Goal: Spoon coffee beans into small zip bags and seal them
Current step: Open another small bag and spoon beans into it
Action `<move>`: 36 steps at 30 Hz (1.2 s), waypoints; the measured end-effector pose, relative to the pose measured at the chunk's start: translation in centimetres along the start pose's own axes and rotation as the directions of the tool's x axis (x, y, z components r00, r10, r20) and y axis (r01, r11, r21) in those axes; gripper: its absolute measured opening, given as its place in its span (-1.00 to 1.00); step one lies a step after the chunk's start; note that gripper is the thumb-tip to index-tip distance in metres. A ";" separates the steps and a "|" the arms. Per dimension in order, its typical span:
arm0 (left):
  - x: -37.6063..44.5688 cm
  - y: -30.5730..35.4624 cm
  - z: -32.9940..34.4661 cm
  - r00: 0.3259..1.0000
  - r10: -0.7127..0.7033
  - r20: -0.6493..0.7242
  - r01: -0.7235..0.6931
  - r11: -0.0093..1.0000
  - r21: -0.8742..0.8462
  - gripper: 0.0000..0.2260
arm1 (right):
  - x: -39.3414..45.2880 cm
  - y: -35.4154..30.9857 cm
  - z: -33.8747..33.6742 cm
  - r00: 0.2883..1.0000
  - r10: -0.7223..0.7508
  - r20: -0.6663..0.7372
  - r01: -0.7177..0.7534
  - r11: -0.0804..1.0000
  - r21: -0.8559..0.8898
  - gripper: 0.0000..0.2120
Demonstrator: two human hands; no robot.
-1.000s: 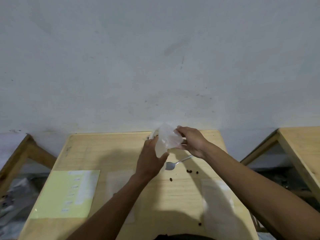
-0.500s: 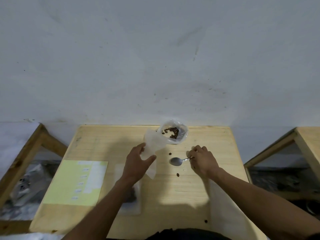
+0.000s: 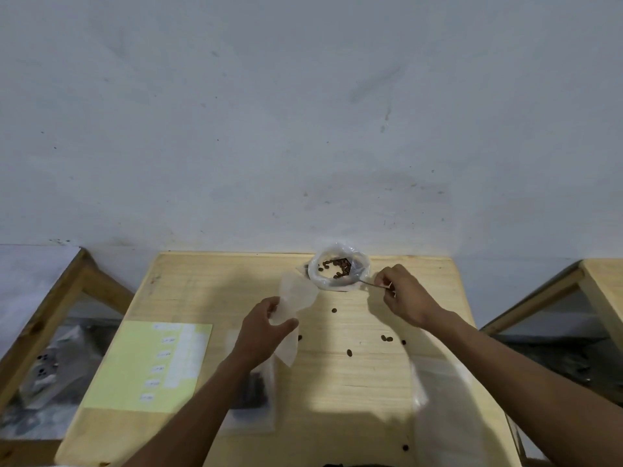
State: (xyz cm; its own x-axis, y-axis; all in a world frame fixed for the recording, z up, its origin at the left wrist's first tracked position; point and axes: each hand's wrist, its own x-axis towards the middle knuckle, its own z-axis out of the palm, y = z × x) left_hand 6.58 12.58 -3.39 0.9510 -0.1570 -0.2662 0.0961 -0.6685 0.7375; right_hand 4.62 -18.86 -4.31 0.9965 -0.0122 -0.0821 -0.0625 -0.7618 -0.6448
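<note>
Nearest, a filled bag (image 3: pixel 251 392) lies flat on the table (image 3: pixel 354 382) under the left forearm. Farther on, the left hand (image 3: pixel 261 328) grips an empty zip bag (image 3: pixel 295 298). Beyond, the right hand (image 3: pixel 403 294) pinches a spoon (image 3: pixel 369 283) whose bowl dips into the bean bag (image 3: pixel 338 269).

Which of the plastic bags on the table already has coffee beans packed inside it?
The flat zip bag lying under the left forearm, beside the yellow sheet: it shows a dark mass inside. The small bag in the left hand looks empty.
</note>
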 end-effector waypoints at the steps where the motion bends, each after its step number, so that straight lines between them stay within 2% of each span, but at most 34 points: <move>1: 0.3 0.1 0.0 1.000 0.012 0.029 -0.012 1.000 0.019 -0.43 | 0.7 -0.1 -0.5 0.999 0.038 0.003 -0.038 0.999 -0.022 -0.72; 3: 0.8 0.6 0.2 0.994 0.045 0.103 -0.052 0.996 0.069 -0.41 | 1.7 -0.2 -1.1 0.993 0.116 0.018 -0.116 0.993 -0.033 -0.69; 5: 1.3 1.3 0.6 0.981 0.099 0.167 -0.121 0.984 0.131 -0.41 | 2.5 -0.5 -1.2 0.987 0.158 -0.024 -0.157 0.987 0.034 -0.72; 8: 2.2 2.0 1.1 0.952 0.190 0.238 -0.241 0.948 0.209 -0.42 | 3.1 -1.6 -0.7 0.955 0.246 -0.166 -0.176 0.920 0.350 -0.80; 10: 2.8 2.3 1.4 0.928 0.248 0.277 -0.325 0.904 0.277 -0.42 | 3.2 -2.2 0.0 0.918 0.315 -0.243 -0.112 0.792 0.600 -0.87; 11: 3.1 2.4 1.6 0.916 0.273 0.296 -0.362 0.879 0.311 -0.41 | 3.3 -2.4 0.4 0.897 0.350 -0.269 -0.094 0.747 0.659 -0.90; 12: 3.4 2.5 1.8 0.902 0.298 0.312 -0.398 0.854 0.335 -0.41 | 3.4 -2.6 0.8 0.882 0.373 -0.288 -0.086 0.728 0.680 -0.90; 16: 4.7 2.9 2.3 0.866 0.308 0.394 -0.446 0.831 0.332 -0.39 | 3.4 -2.7 2.3 0.865 0.353 -0.356 -0.075 0.793 0.605 -0.77; 21: 6.1 2.8 2.8 0.841 0.308 0.444 -0.468 0.827 0.313 -0.38 | 2.8 -2.5 3.1 0.864 0.281 -0.418 -0.025 0.852 0.522 -0.75; 24: 6.4 2.7 3.0 0.818 0.360 0.448 -0.528 0.779 0.338 -0.39 | 2.6 -1.9 3.4 0.860 0.281 -0.427 -0.049 0.877 0.478 -0.74; 28: 5.8 3.0 3.1 0.732 0.513 0.448 -0.672 0.649 0.357 -0.42 | 2.8 -0.8 4.3 0.834 0.388 -0.392 -0.158 0.849 0.505 -0.75; 30: 5.6 3.2 3.3 0.686 0.573 0.449 -0.724 0.599 0.341 -0.43 | 2.9 -0.7 4.6 0.812 0.470 -0.345 -0.220 0.795 0.566 -0.75; 32: 5.5 3.2 3.5 0.668 0.590 0.454 -0.742 0.575 0.344 -0.43 | 2.8 -1.0 4.7 0.800 0.526 -0.290 -0.261 0.740 0.620 -0.75; 34: 5.6 3.0 3.8 0.670 0.582 0.460 -0.740 0.573 0.352 -0.43 | 2.7 -1.6 4.7 0.797 0.572 -0.194 -0.311 0.663 0.681 -0.75; 36: 5.7 2.7 4.1 0.676 0.577 0.459 -0.734 0.583 0.349 -0.43 | 2.7 -2.0 4.7 0.769 0.637 -0.053 -0.370 0.511 0.776 -0.74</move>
State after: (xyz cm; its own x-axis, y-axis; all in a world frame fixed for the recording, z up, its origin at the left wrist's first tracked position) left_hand 11.08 6.91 -5.46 0.5634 -0.8252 -0.0396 -0.7446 -0.5280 0.4084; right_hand 7.21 -14.35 -6.81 0.7291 -0.5292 -0.4341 -0.4435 0.1180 -0.8885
